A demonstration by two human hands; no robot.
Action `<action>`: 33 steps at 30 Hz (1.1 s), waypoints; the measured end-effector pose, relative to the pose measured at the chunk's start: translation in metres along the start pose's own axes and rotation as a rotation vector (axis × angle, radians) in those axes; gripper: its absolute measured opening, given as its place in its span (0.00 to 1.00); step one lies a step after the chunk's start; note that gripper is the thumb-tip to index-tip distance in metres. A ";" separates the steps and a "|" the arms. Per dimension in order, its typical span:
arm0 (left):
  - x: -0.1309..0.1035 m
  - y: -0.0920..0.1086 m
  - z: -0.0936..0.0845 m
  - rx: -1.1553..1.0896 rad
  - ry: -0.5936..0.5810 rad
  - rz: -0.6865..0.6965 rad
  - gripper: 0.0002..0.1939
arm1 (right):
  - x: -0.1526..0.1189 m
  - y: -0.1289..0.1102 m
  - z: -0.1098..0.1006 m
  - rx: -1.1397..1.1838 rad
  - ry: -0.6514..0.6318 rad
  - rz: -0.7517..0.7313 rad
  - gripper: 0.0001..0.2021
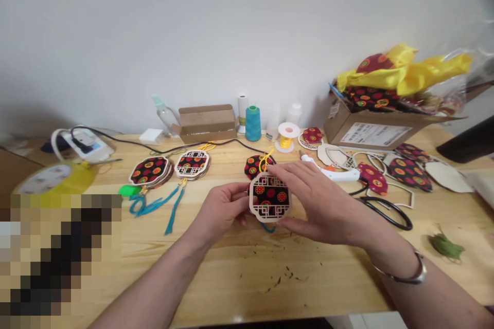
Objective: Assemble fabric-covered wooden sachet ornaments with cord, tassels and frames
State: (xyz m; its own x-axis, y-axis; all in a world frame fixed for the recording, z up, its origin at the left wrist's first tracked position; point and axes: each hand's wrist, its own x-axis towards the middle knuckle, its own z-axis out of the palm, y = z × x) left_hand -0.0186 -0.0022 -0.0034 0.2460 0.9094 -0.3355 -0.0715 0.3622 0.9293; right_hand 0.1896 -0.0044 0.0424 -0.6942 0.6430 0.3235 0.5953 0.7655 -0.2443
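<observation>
A patterned ornament (270,196) with a pale lattice frame over dark floral fabric is held upright above the table's middle. My left hand (226,208) pinches its left edge, fingertips partly behind it. Curved round the right side, my right hand (314,203) has its fingers along the top corner and its thumb near the lower right corner. A yellow cord (266,157) shows above the ornament, and a bit of blue cord hangs below. Behind lies another dark floral piece (255,165). To the left lie two stacks of similar ornaments (192,164) with blue tassels (174,211).
A white glue gun (335,174) lies beyond my right hand, near fabric pieces (411,172) and a black cable loop (388,213). At the back stand a teal thread spool (253,123), a yellow cord spool (285,138) and cardboard boxes (376,131). Green thread (445,245) lies right.
</observation>
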 end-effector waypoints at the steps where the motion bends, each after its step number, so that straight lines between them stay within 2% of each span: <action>1: 0.000 0.000 0.000 -0.002 -0.002 -0.001 0.22 | 0.000 0.000 0.000 0.006 -0.007 -0.002 0.32; 13: -0.001 0.002 0.000 0.053 -0.027 0.017 0.18 | 0.001 0.002 0.003 0.029 -0.051 0.002 0.36; 26: -0.002 0.004 0.001 0.046 -0.024 -0.002 0.20 | -0.001 0.003 0.003 0.068 -0.062 0.014 0.36; 28: -0.002 0.004 0.001 0.033 -0.018 -0.010 0.20 | -0.003 0.005 0.003 0.136 -0.031 0.012 0.40; 30: -0.002 0.004 0.000 0.020 -0.013 -0.018 0.21 | -0.004 0.008 0.003 0.242 0.057 0.065 0.40; 33: -0.001 0.002 -0.002 0.010 -0.016 -0.019 0.21 | -0.003 0.014 0.006 0.480 0.222 0.322 0.28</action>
State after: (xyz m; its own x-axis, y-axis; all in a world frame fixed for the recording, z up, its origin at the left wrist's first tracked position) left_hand -0.0205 -0.0019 -0.0013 0.2628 0.8989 -0.3505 -0.0567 0.3770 0.9245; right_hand 0.1978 0.0045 0.0325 -0.3786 0.8630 0.3346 0.4769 0.4917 -0.7286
